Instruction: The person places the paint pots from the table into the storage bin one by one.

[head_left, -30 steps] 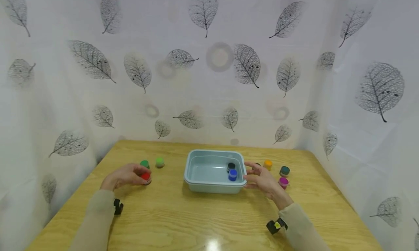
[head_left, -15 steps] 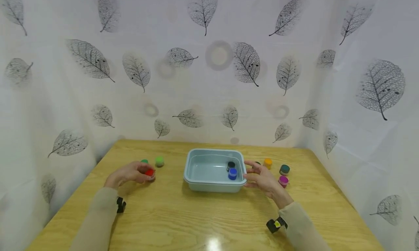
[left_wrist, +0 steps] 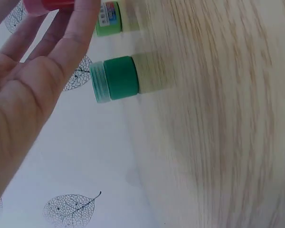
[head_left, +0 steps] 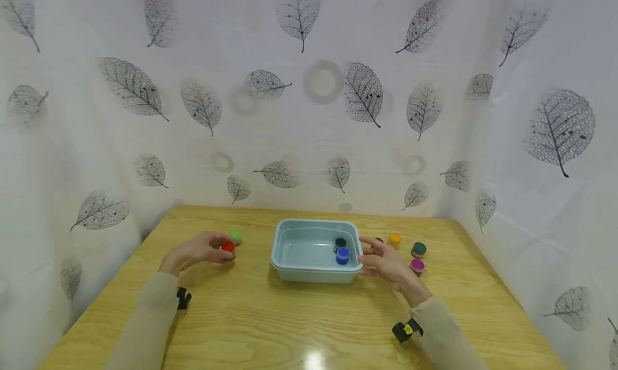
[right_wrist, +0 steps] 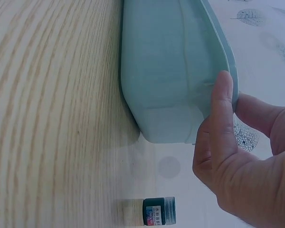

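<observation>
My left hand (head_left: pixel 200 251) holds a small red paint jar (head_left: pixel 229 247) between thumb and fingers, left of the pale blue plastic basin (head_left: pixel 316 278). A green paint jar (left_wrist: pixel 122 78) stands just past that hand, mostly hidden by it in the head view. Beside the red jar is a light green paint jar (head_left: pixel 235 236). At the basin's right end, my right hand (head_left: pixel 388 265) grips the rim, its fingers spread along the edge. Inside the basin, a black jar (head_left: pixel 340 244) and a blue jar (head_left: pixel 343 256) stand close together on the right side.
Right of the basin are an orange jar (head_left: pixel 394 241), a dark teal jar (head_left: pixel 418 249) and a magenta jar (head_left: pixel 417 266). Another dark jar (head_left: pixel 379 241) is partly hidden behind the right hand. A leaf-patterned curtain (head_left: pixel 309 145) borders the wooden table (head_left: pixel 270 322).
My left hand has moved right and away from me with the red jar, coming near the light green jar and covering the green one. The right hand stays at the basin.
</observation>
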The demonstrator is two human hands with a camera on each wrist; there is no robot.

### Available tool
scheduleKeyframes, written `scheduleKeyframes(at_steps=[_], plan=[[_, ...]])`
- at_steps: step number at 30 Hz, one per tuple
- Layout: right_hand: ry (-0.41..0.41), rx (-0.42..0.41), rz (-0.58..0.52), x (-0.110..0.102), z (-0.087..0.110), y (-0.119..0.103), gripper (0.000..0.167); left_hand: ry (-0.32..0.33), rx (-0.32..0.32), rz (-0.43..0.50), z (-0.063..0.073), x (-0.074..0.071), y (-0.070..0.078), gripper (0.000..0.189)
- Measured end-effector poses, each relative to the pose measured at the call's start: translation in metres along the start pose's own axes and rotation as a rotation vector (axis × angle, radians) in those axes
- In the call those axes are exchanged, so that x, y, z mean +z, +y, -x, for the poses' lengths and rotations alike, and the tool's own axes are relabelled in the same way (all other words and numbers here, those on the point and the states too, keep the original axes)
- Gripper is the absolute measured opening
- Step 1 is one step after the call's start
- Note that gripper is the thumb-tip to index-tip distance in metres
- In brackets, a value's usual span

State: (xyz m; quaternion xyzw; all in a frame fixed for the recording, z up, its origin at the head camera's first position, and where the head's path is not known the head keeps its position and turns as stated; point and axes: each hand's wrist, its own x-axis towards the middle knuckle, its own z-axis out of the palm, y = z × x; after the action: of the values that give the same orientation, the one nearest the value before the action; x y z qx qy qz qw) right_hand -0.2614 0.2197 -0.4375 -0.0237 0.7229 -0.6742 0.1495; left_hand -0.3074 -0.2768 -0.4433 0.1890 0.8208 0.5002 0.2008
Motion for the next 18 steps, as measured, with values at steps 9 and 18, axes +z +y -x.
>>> scheduleKeyframes(at_steps=[9, 18], plan=[[-0.007, -0.007, -0.005, -0.001, 0.001, 0.001, 0.066, 0.081, 0.009, 0.118, -0.016, 0.008, 0.013, 0.052], [-0.017, -0.004, -0.004, -0.001, 0.000, -0.001, 0.067, 0.179, 0.028, 0.132, -0.028, 0.019, 0.025, 0.051]])
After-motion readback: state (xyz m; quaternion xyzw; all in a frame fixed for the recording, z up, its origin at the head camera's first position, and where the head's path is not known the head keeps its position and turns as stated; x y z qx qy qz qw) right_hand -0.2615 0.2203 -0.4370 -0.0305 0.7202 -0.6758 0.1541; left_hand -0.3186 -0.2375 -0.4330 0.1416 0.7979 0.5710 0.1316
